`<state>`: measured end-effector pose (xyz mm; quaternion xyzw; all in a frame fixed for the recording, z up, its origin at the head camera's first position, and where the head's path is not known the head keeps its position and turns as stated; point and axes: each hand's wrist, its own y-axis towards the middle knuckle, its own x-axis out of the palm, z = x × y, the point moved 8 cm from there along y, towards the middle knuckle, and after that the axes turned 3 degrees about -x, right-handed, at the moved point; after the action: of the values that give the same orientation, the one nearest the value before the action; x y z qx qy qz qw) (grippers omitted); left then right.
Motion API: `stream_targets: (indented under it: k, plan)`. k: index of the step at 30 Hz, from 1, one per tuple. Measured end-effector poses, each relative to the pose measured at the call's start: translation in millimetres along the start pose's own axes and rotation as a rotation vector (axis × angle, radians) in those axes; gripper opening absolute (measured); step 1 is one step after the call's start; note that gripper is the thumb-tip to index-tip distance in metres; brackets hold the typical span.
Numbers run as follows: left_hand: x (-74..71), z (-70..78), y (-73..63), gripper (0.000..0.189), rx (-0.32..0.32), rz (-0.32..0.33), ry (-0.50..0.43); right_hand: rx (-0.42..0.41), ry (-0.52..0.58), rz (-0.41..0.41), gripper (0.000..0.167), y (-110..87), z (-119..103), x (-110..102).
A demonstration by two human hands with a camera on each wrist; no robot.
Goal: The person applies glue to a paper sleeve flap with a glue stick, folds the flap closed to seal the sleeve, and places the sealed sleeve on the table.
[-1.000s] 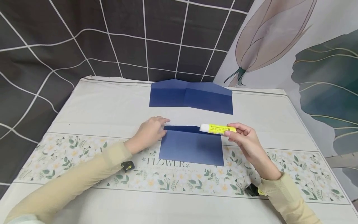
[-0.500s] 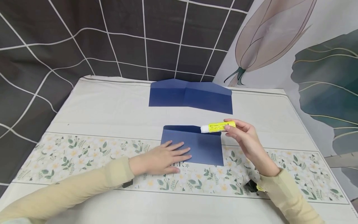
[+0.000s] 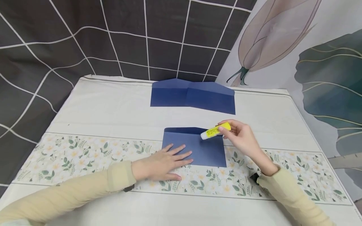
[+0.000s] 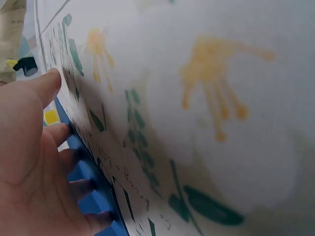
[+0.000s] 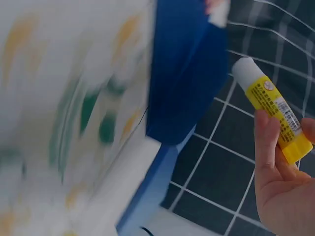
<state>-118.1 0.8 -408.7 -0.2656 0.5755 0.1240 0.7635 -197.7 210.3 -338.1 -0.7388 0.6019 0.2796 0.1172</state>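
Note:
A blue envelope (image 3: pixel 203 153) lies on the table with its darker flap (image 3: pixel 181 129) at the far side. My left hand (image 3: pixel 167 161) rests on its near left part, fingers spread; the left wrist view shows the fingertips (image 4: pixel 101 221) on the blue paper. My right hand (image 3: pixel 240 138) pinches a yellow glue stick (image 3: pixel 216 131) between thumb and fingers. The stick's white end points left and down, over the envelope's upper right part. In the right wrist view the glue stick (image 5: pixel 273 110) shows its printed label and barcode.
Another opened, creased piece of blue paper (image 3: pixel 169 97) lies at the table's back edge. The white tablecloth (image 3: pixel 113 110) has a flower-printed band across it. Behind the table hangs a dark gridded curtain (image 3: pixel 121 47).
My left hand has come from the envelope's far left corner to lie flat on its near left part. The right hand has tilted the glue stick and lowered its white end.

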Motion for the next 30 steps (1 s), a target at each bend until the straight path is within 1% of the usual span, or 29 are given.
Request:
stream_targets:
  k: [2,5,8,11,14,18,23,27,30]
  plan:
    - [-0.1,-0.6,0.1,0.068,0.002,-0.003,0.001,-0.086,-0.163,-0.008,0.023,1.2,-6,4]
    - [-0.3,-1.3,0.6,0.068,0.003,-0.01,0.0,-0.211,-0.345,0.004,0.019,1.8,-14,7]
    - [-0.6,-2.0,1.2,0.067,0.005,-0.014,0.001,-0.308,-0.445,0.011,0.019,2.3,-19,10]
    - [-0.2,-3.1,1.8,0.067,0.003,-0.019,-0.002,-0.364,-0.52,-0.006,0.021,3.3,-22,13]
    - [0.1,-3.8,2.2,0.066,0.002,-0.015,-0.005,-0.384,-0.571,-0.035,0.022,3.8,-24,15]
    - [-0.2,-4.0,2.6,0.066,0.006,-0.012,-0.007,-0.381,-0.619,-0.053,0.023,2.5,-25,13]
    - [0.3,-3.5,2.7,0.068,0.013,-0.008,0.005,-0.371,-0.653,-0.048,0.023,0.2,-20,8]
    - [0.5,-3.3,2.2,0.069,0.014,-0.012,0.025,-0.382,-0.662,-0.037,0.023,-1.8,-15,6]
    - [0.2,-3.1,2.0,0.07,0.016,-0.019,0.022,-0.387,-0.67,-0.032,0.026,-3.1,-14,5]
